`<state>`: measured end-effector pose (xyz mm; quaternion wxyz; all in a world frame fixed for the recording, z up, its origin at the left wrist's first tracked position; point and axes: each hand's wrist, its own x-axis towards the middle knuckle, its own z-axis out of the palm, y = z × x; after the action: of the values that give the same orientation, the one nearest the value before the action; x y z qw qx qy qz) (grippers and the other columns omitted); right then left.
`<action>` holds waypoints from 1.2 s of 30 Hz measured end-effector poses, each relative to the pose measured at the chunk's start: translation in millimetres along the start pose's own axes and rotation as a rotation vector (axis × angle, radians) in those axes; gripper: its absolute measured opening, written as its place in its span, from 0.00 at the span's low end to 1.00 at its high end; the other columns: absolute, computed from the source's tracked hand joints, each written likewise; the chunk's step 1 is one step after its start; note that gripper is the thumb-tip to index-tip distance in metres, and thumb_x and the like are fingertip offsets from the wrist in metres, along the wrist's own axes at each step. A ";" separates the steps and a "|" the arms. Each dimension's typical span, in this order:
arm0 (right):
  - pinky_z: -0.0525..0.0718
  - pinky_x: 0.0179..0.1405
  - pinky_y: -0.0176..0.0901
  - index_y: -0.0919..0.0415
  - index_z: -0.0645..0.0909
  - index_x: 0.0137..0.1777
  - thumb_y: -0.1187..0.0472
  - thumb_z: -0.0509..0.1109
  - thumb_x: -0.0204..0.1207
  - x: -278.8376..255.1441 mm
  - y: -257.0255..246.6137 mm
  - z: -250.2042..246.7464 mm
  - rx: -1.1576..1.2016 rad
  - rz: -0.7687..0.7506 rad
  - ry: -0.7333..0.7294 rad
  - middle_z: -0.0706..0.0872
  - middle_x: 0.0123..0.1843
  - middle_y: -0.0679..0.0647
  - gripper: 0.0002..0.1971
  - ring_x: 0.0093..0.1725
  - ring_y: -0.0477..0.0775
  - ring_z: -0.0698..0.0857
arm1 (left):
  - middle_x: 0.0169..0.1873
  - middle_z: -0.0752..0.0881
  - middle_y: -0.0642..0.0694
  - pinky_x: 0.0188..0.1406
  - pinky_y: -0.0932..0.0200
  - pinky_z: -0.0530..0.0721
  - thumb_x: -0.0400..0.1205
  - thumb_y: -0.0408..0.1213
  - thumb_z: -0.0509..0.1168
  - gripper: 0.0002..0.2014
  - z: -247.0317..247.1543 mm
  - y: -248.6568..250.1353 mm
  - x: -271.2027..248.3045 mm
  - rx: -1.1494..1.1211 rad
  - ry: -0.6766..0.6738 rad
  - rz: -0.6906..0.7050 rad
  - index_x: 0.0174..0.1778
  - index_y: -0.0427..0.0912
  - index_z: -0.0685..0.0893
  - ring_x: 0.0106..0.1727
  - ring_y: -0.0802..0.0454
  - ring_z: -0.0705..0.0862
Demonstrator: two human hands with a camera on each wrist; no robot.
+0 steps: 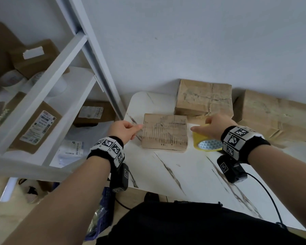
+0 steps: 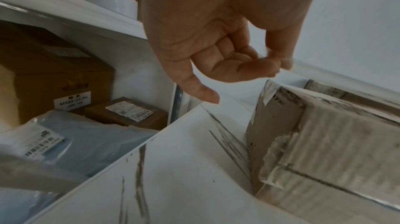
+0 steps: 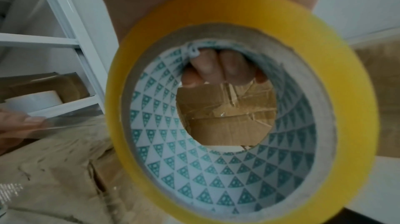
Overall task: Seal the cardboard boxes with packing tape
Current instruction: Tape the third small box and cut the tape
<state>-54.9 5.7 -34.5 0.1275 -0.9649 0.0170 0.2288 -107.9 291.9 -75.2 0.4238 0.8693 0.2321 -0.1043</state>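
A small flat cardboard box (image 1: 164, 132) lies on the white marble table (image 1: 184, 174), with its near left corner in the left wrist view (image 2: 324, 142). My right hand (image 1: 215, 123) holds a yellow packing tape roll (image 1: 207, 140) just right of this box, fingers (image 3: 216, 68) hooked through the patterned core of the roll (image 3: 238, 193). A clear strip of tape (image 3: 65, 121) runs from the roll leftwards above the box. My left hand (image 1: 137, 127) pinches its free end at the box's left edge, thumb against forefinger (image 2: 279, 65).
Two larger cardboard boxes (image 1: 204, 98) (image 1: 270, 114) stand against the wall behind. A white shelf unit (image 1: 48, 96) with labelled parcels fills the left side. A black cable (image 1: 265, 188) trails over the table at right.
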 end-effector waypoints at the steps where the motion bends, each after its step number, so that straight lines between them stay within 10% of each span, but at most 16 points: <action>1: 0.70 0.28 0.38 0.54 0.75 0.41 0.31 0.68 0.67 1.1 -2.1 -0.7 -0.019 -0.008 0.002 0.77 0.34 0.46 0.25 0.40 0.51 0.79 | 0.27 0.87 0.49 0.53 0.49 0.83 0.76 0.55 0.70 0.19 0.4 -1.9 0.9 -0.002 -0.007 0.002 0.29 0.42 0.84 0.41 0.45 0.88; 14: 0.81 0.44 0.44 0.55 0.82 0.55 0.29 0.68 0.65 9.6 -4.0 7.4 -0.066 0.013 0.047 0.83 0.48 0.51 0.31 0.47 0.53 0.81 | 0.26 0.85 0.50 0.34 0.62 0.74 0.80 0.50 0.67 0.19 10.9 -10.3 8.0 0.019 -0.002 0.028 0.37 0.35 0.86 0.33 0.53 0.82; 24: 0.81 0.49 0.44 0.55 0.81 0.63 0.29 0.66 0.67 9.8 -7.3 12.3 -0.090 0.016 0.038 0.84 0.58 0.53 0.35 0.56 0.54 0.82 | 0.30 0.85 0.49 0.52 0.51 0.85 0.82 0.49 0.64 0.16 26.8 -23.3 14.6 -0.069 -0.070 -0.024 0.33 0.42 0.81 0.36 0.50 0.85; 29: 0.81 0.39 0.43 0.56 0.82 0.45 0.29 0.66 0.67 14.5 -19.0 16.3 -0.145 0.011 -0.015 0.83 0.41 0.50 0.27 0.43 0.53 0.82 | 0.41 0.90 0.45 0.55 0.48 0.85 0.85 0.50 0.59 0.17 33.1 -26.3 13.5 -0.103 -0.122 -0.017 0.43 0.40 0.84 0.42 0.50 0.89; 36: 0.75 0.32 0.39 0.59 0.85 0.50 0.33 0.66 0.71 16.0 -24.8 17.8 -0.167 0.000 -0.033 0.85 0.44 0.53 0.28 0.43 0.54 0.82 | 0.66 0.82 0.42 0.65 0.44 0.80 0.86 0.46 0.55 0.20 43.5 -30.2 14.2 0.245 -0.119 -0.049 0.74 0.47 0.74 0.63 0.41 0.82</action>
<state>-46.1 34.6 -51.0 0.0466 -0.9683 -0.0041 0.2455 -109.6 278.3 -128.2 0.3248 0.9009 0.2133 -0.1933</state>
